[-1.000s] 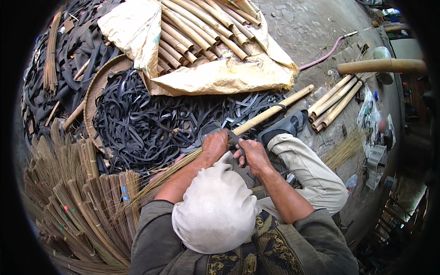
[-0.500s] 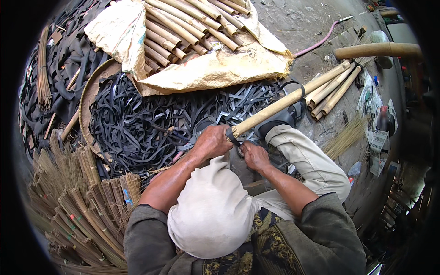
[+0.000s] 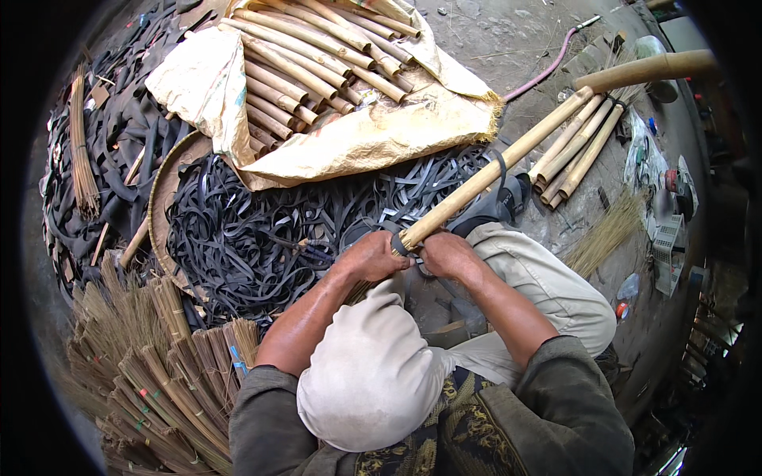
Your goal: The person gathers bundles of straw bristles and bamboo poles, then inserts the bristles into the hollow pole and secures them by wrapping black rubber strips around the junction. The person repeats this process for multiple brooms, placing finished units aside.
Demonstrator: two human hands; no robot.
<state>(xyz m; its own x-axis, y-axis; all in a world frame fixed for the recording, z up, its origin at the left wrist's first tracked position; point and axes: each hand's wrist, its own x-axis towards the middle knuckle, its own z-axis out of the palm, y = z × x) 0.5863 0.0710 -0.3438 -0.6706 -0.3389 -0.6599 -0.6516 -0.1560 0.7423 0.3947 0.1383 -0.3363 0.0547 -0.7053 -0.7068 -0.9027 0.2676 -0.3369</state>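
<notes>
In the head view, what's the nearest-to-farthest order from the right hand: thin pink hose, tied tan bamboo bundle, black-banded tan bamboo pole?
1. Black-banded tan bamboo pole: lower end beside the right hand.
2. Tied tan bamboo bundle: up and right.
3. Thin pink hose: farthest, toward the top.

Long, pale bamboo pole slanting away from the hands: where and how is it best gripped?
Probably around the bare middle of the long, pale bamboo pole, from above, on the person's side of the thin black rubber band. The shaft there is round and unobstructed; its lower end is wrapped in a flat black strip and crowded by the left hand and right hand.
</notes>
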